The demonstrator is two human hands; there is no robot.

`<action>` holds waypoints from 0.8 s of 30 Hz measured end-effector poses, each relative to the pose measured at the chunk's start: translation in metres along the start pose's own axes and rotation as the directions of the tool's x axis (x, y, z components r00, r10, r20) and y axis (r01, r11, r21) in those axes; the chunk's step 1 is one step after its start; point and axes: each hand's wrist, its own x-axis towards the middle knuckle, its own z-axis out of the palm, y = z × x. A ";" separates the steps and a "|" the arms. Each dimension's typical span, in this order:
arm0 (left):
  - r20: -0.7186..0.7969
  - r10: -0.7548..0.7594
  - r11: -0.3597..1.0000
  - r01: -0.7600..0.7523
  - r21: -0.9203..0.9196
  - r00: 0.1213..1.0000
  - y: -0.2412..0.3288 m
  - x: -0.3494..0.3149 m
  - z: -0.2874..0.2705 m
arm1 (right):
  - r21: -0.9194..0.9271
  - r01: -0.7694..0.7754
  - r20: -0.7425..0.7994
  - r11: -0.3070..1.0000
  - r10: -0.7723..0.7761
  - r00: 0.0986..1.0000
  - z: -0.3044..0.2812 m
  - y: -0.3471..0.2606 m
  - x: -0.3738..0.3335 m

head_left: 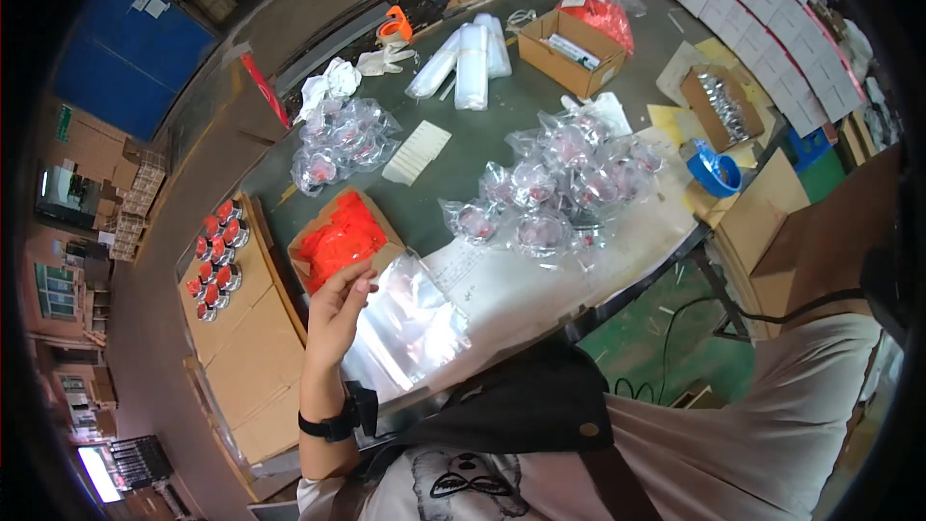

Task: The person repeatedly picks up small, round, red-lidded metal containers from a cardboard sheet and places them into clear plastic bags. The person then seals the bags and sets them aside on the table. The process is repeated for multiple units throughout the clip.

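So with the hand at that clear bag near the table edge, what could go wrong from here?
1. The left hand pinches only the top of the clear bag, which lies at the table's near edge; the slippery film could slide off.
2. The open box of red parts sits right beside that hand and might get knocked.
3. The heap of filled bags is loose and may spill.

We see a workshop with a dark green worktable (482, 150) at the centre and a grey concrete floor (164, 328) running from nine to seven o'clock. At ten o'clock stands a blue panel (130, 48); at one o'clock, a wall of white bins (762, 0). Green floor (666, 347) shows under the table at five o'clock.
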 end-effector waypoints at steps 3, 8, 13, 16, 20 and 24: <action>-0.019 -0.006 0.999 0.006 -0.035 1.000 -0.008 -0.019 0.004 | -0.034 -0.018 -0.021 0.999 0.017 1.000 0.004 0.005 -0.030; -0.013 0.011 0.994 -0.012 -0.105 1.000 -0.018 -0.031 0.017 | -0.091 -0.068 -0.033 0.994 0.065 0.997 -0.002 0.002 -0.045; 0.018 0.031 0.989 -0.028 -0.148 0.999 -0.020 -0.030 0.024 | -0.106 -0.071 -0.024 0.992 0.069 0.997 -0.015 0.006 -0.025; -0.007 -0.029 0.990 0.028 -0.139 1.000 -0.012 -0.036 0.025 | -0.090 -0.032 -0.028 0.995 0.029 0.999 -0.014 0.008 -0.016; -0.010 0.003 0.990 -0.004 -0.138 1.000 -0.012 -0.032 0.029 | -0.081 -0.024 -0.011 0.996 0.023 1.000 -0.007 0.007 -0.019; -0.034 0.004 0.994 -0.008 -0.113 0.999 -0.033 -0.029 0.024 | -0.076 -0.008 0.001 0.997 0.008 1.000 -0.014 0.003 -0.007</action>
